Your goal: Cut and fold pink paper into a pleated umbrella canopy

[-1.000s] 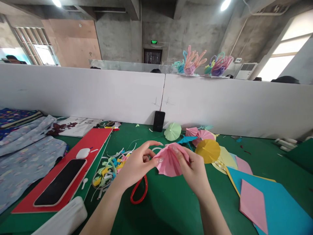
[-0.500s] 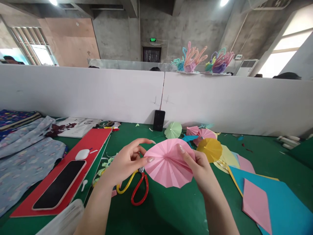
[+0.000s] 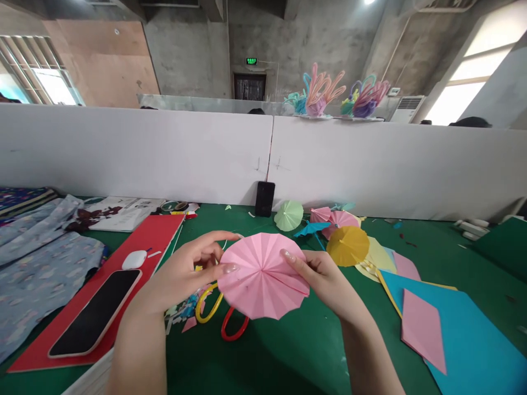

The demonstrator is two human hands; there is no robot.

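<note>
Between my two hands is a round pink pleated paper disc [image 3: 263, 291], its folds fanning out from the centre. My left hand [image 3: 201, 269] pinches its left edge, thumb on top. On the opposite edge my right hand [image 3: 315, 271] grips it, thumb also on the upper face, with the other fingers partly hidden behind the paper. Under the disc lies a pair of scissors [image 3: 235, 327] with one red and one yellow handle loop; its blades are hidden. Paper scraps [image 3: 187, 310] are scattered beside my left wrist.
Small paper umbrellas, green [image 3: 289, 215], blue [image 3: 312, 228] and yellow [image 3: 348, 246], stand beyond my hands. Blue paper sheets [image 3: 465, 323] and a folded pink piece [image 3: 423, 329] lie right. A phone [image 3: 96, 312] rests on a red board [image 3: 164, 230] at left; another phone [image 3: 264, 198] leans on the partition.
Both hands have shifted left in view with the pink disc. The disc has turned and spread flatter, its deep crease less marked. More paper scraps show beside the scissors.
</note>
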